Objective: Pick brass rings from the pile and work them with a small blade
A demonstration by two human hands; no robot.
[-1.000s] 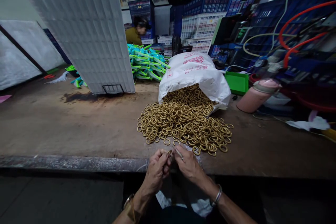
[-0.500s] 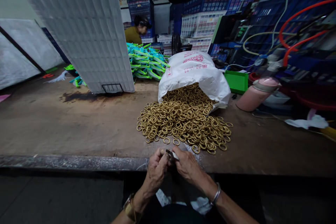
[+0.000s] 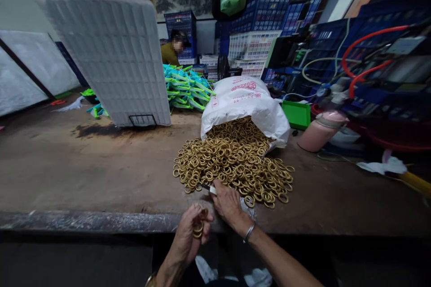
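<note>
Near the table's front edge, my left hand (image 3: pixel 188 233) is curled around a few gold rings (image 3: pixel 198 229), which show between the thumb and fingers. My right hand (image 3: pixel 227 202) is at the near edge of the ring pile. It grips a small tool (image 3: pixel 210 189) with a white handle and a dark, narrow tip pointing left, close to the rings. The large pile of gold rings (image 3: pixel 232 161) spills from the mouth of a white woven sack (image 3: pixel 242 98) lying on its side.
An upright white ribbed panel (image 3: pixel 111 63) stands on the wooden table (image 3: pixel 134 175) at left. Teal and green plastic pieces (image 3: pixel 186 87) are heaped behind. A green tray (image 3: pixel 296 114) and pink bottle (image 3: pixel 321 131) sit at right. Another person (image 3: pixel 173 49) is at the back.
My hands have moved apart. The right hand has gone forward to the ring pile with the tool, while the left has turned, showing rings in its fingers. The view has tilted up slightly.
</note>
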